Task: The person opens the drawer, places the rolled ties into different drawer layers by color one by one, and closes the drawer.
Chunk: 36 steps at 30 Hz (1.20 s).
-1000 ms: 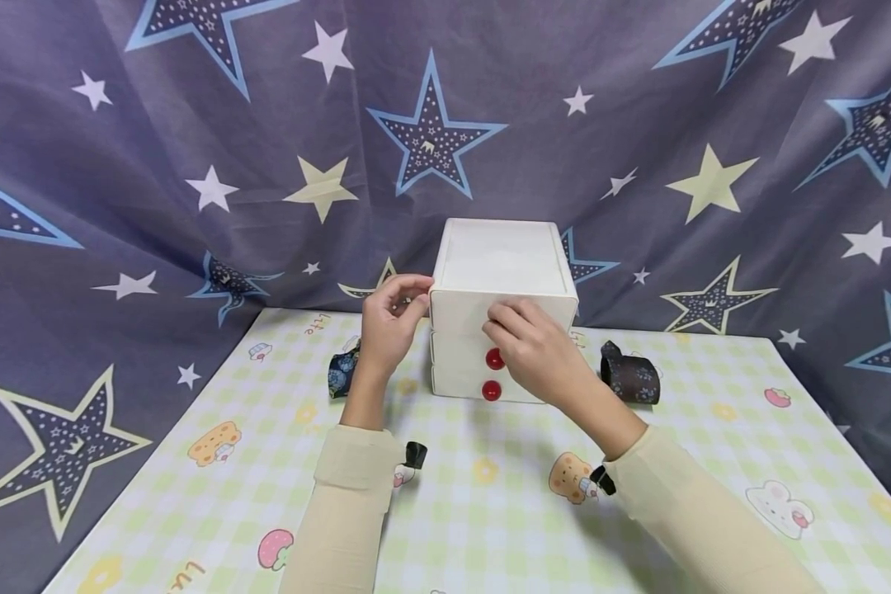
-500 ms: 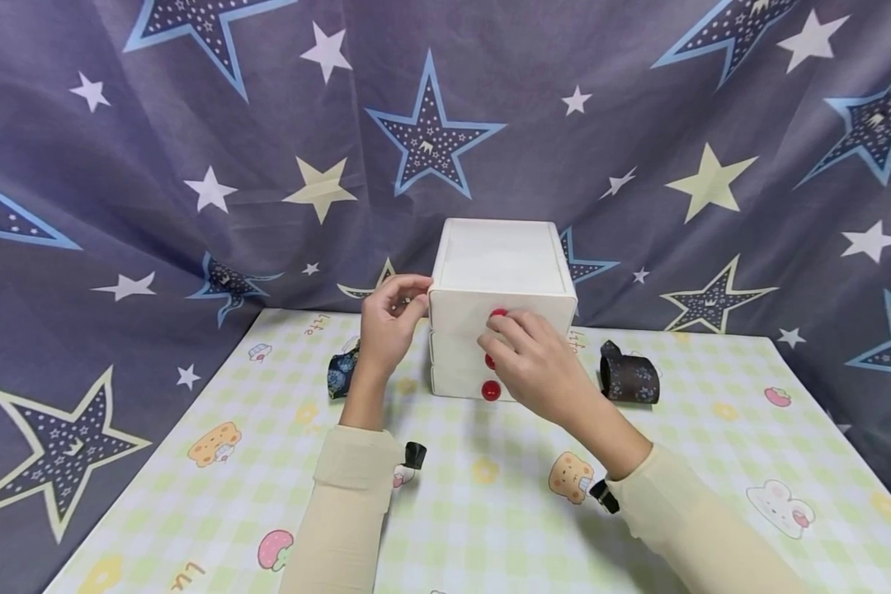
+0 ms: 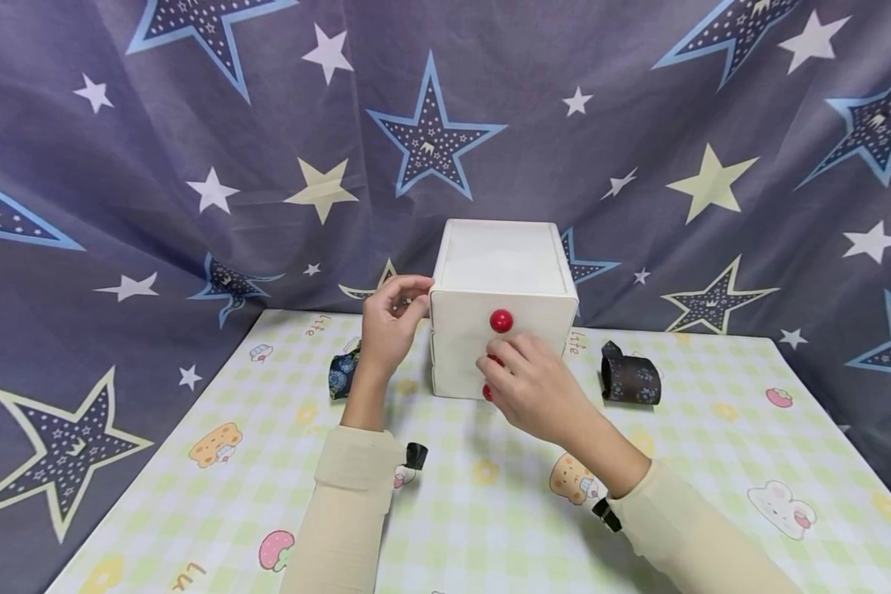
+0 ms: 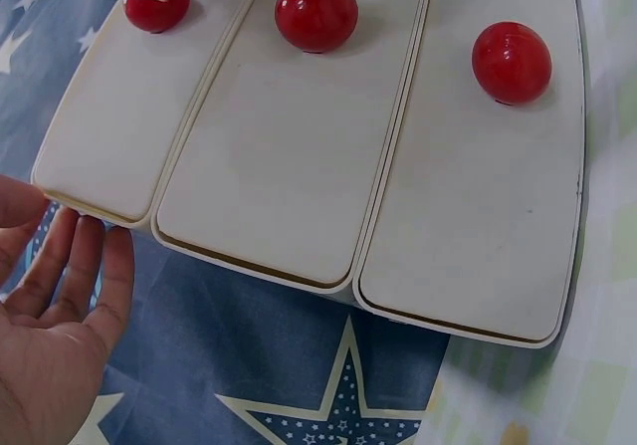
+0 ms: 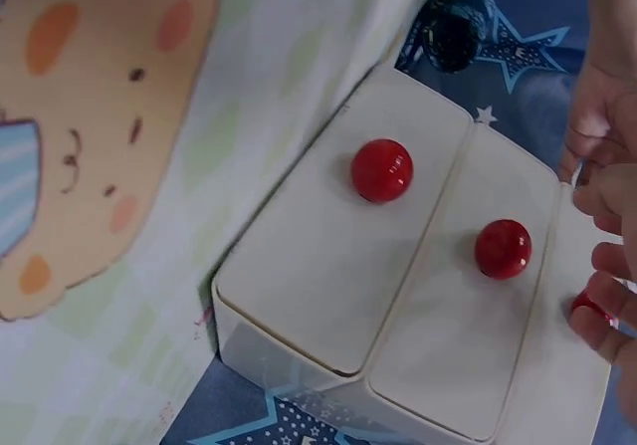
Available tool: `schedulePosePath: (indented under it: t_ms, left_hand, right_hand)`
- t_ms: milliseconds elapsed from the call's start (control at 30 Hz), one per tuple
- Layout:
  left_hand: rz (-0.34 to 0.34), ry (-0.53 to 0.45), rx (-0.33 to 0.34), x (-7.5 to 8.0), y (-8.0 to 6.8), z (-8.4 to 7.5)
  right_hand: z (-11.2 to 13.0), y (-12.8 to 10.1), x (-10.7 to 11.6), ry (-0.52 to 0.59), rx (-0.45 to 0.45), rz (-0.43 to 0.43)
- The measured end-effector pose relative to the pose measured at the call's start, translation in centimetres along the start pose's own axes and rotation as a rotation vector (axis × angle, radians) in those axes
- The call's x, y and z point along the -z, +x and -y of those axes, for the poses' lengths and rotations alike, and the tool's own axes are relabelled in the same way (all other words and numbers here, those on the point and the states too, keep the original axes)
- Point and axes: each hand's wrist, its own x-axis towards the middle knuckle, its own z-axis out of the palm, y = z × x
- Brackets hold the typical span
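Observation:
A white three-drawer box (image 3: 501,260) stands at the back of the table with all its drawers pushed in. Each drawer front carries a red knob. My left hand (image 3: 388,330) rests against the box's upper left corner, and the left wrist view shows its fingers (image 4: 75,266) straight beside the top drawer. My right hand (image 3: 530,384) hovers in front of the lower drawers with loosely curled fingers and holds nothing. It hides most of the middle knob (image 5: 503,248) and bottom knob (image 5: 383,169) in the head view. One fingertip lies right by the top knob (image 3: 501,321).
A blue-patterned roll (image 3: 341,373) lies left of the box and a dark roll (image 3: 629,375) right of it. The table wears a pale checked mat (image 3: 490,511) with cartoon prints. A star-print cloth (image 3: 193,165) hangs close behind and around the table.
My right hand slid down and back off the top knob, which now shows in full. The left hand and the box have stayed put.

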Motion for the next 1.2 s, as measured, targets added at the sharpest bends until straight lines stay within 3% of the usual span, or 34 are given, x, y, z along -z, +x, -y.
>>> schedulePosePath:
  t_ms: [433,1200]
  left_hand:
    - [0.004,0.003,0.006,0.0,0.0,0.2]
    - [-0.001,-0.001,0.006,-0.1,0.1,0.2]
  right_hand:
    - [0.3,-0.2,-1.2,-0.094,-0.018,0.2]
    - [-0.4,-0.2,-2.7,-0.233,0.046,0.255]
